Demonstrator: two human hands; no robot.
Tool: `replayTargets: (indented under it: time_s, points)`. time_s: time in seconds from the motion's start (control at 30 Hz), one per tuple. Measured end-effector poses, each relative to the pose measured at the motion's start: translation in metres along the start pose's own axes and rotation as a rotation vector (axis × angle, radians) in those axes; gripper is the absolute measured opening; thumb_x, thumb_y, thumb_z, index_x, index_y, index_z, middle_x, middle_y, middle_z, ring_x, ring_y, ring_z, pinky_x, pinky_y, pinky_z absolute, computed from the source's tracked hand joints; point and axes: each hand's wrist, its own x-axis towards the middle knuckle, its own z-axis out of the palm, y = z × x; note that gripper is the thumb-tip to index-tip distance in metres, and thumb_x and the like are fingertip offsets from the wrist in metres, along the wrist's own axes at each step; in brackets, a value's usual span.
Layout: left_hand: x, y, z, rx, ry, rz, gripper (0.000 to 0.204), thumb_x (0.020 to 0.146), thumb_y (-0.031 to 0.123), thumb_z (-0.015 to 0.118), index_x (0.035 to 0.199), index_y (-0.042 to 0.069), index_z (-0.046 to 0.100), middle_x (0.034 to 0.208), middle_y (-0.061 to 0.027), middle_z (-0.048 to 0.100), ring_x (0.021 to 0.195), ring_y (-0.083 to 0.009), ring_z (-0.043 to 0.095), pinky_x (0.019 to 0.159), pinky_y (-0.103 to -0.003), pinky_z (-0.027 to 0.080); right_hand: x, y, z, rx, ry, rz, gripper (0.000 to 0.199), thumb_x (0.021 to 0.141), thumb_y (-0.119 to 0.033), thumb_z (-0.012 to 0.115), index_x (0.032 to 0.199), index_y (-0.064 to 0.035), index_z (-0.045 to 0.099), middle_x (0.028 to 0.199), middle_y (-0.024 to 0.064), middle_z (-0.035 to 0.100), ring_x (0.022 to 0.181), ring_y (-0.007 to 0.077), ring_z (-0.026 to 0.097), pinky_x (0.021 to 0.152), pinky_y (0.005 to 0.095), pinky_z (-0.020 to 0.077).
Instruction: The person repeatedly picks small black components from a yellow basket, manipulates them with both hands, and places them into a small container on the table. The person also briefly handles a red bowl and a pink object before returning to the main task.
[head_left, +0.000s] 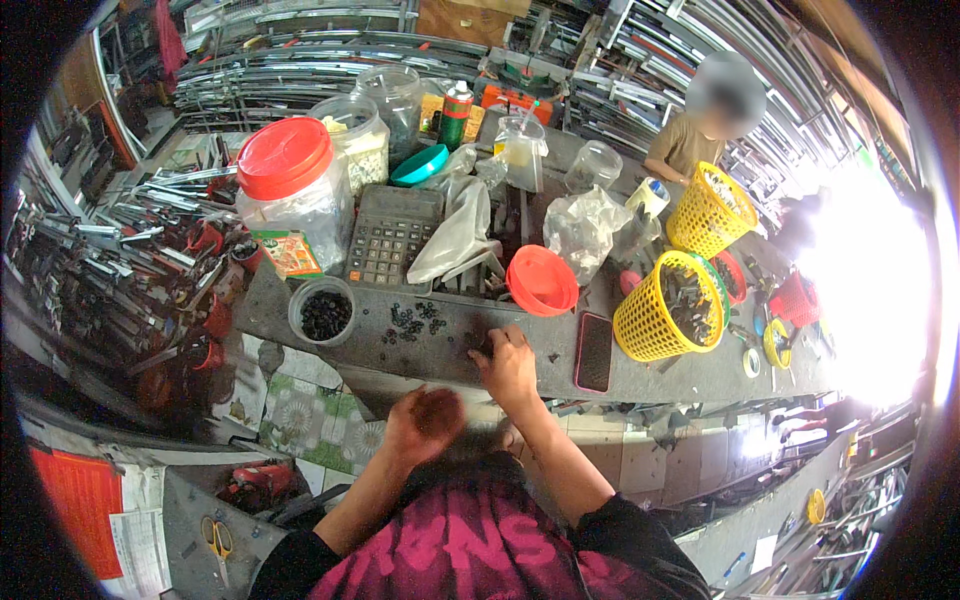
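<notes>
My right hand (pixel 507 366) rests at the bench's front edge, fingers bent and drawn together toward the grey surface. What they pinch, if anything, is too small to make out. Left of it lies a loose scatter of small black ring-like parts (pixel 411 320). Beside the scatter stands a clear round tub (pixel 322 342) filled with many similar black pieces (pixel 326 314). My left hand (pixel 424 424) hangs in front of the bench edge, below and left of the right hand. Motion smears its fingers, so its grip does not show.
Behind the parts are a large calculator (pixel 394 238), a red-lidded jar (pixel 297 205) and a red bowl (pixel 541 281). To the right lie a phone (pixel 593 353) and yellow baskets (pixel 640 325) of parts. A person (pixel 690 145) sits across the bench (pixel 460 368).
</notes>
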Motion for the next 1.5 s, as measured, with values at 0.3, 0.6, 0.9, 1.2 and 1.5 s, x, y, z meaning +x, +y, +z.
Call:
replayTargets:
  time_s: [0.3, 0.6, 0.9, 1.2, 1.5]
  points:
    - [0.004, 0.008, 0.019, 0.137, -0.077, -0.009, 0.047, 0.109, 0.035, 0.048, 0.118, -0.008, 0.066, 0.118, -0.0234, 0.072, 0.112, -0.0387, 0.070, 0.105, -0.049, 0.055, 0.004, 0.021, 0.007, 0.156, 0.022, -0.123, 0.011, 0.081, 0.000, 0.075, 0.092, -0.0017, 0.073, 0.092, 0.0175, 0.072, 0.090, 0.0399, 0.070, 0.081, 0.0467, 0.0565]
    - [0.014, -0.012, 0.055, 0.145, -0.015, 0.016, 0.047, 0.110, 0.029, 0.044, 0.122, -0.014, 0.061, 0.125, -0.0283, 0.068, 0.122, -0.0410, 0.066, 0.117, -0.050, 0.048, 0.010, 0.019, -0.024, 0.325, 0.058, -0.102, 0.015, 0.081, -0.002, 0.082, 0.093, -0.0025, 0.074, 0.090, 0.0154, 0.075, 0.078, 0.0330, 0.074, 0.071, 0.0407, 0.0585]
    - [0.026, -0.020, 0.046, 0.161, -0.060, 0.009, 0.053, 0.108, 0.028, 0.040, 0.134, -0.016, 0.054, 0.138, -0.0289, 0.063, 0.129, -0.0410, 0.063, 0.117, -0.051, 0.049, 0.008, 0.020, -0.005, 0.137, 0.195, -0.148, 0.013, 0.082, -0.002, 0.080, 0.092, -0.0016, 0.073, 0.088, 0.0159, 0.073, 0.079, 0.0355, 0.073, 0.071, 0.0415, 0.0584]
    - [0.025, -0.015, 0.007, 0.162, -0.033, -0.045, 0.043, 0.103, 0.032, 0.051, 0.119, -0.005, 0.068, 0.116, -0.0213, 0.073, 0.114, -0.0354, 0.070, 0.107, -0.049, 0.054, -0.041, -0.011, -0.029, 0.417, -0.084, -0.184, 0.021, 0.077, -0.002, 0.081, 0.097, -0.0042, 0.076, 0.097, 0.0180, 0.075, 0.089, 0.0344, 0.076, 0.078, 0.0403, 0.0606]
    - [0.039, -0.023, -0.007, 0.206, -0.167, -0.059, 0.044, 0.102, 0.035, 0.051, 0.117, -0.002, 0.071, 0.112, -0.0165, 0.076, 0.105, -0.0315, 0.073, 0.093, -0.047, 0.059, -0.041, -0.012, -0.044, 0.393, -0.218, -0.275, 0.018, 0.085, -0.009, 0.078, 0.103, -0.0046, 0.076, 0.099, 0.0175, 0.075, 0.092, 0.0379, 0.074, 0.080, 0.0453, 0.0595]
